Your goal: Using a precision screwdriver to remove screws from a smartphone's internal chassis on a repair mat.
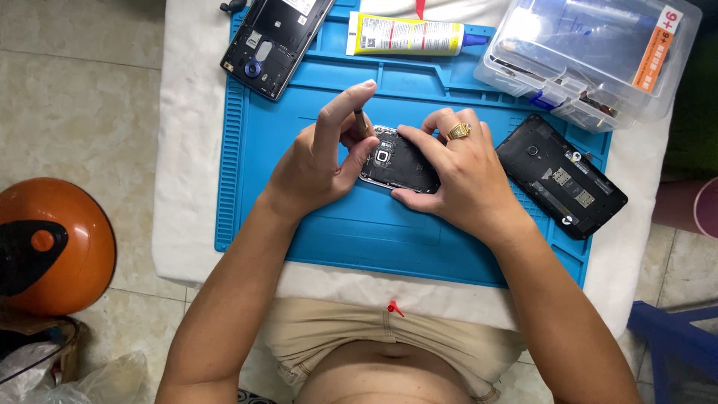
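Phone (396,161), back cover already off, lies gripped by right hand (464,179); left hand (321,161) fingers pinch a tool (361,120); disassembly appears unfinished.

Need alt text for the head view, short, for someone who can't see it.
Seen from above, the left hand holds a thin tool at an opened phone, steadied by the right hand, on a blue work mat. Two more opened phones, a glue tube and a clear plastic box surround them.

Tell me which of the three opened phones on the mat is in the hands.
The middle phone, silver-edged, held between the left hand and the right hand. The upper-left phone and the right-side phone lie untouched.
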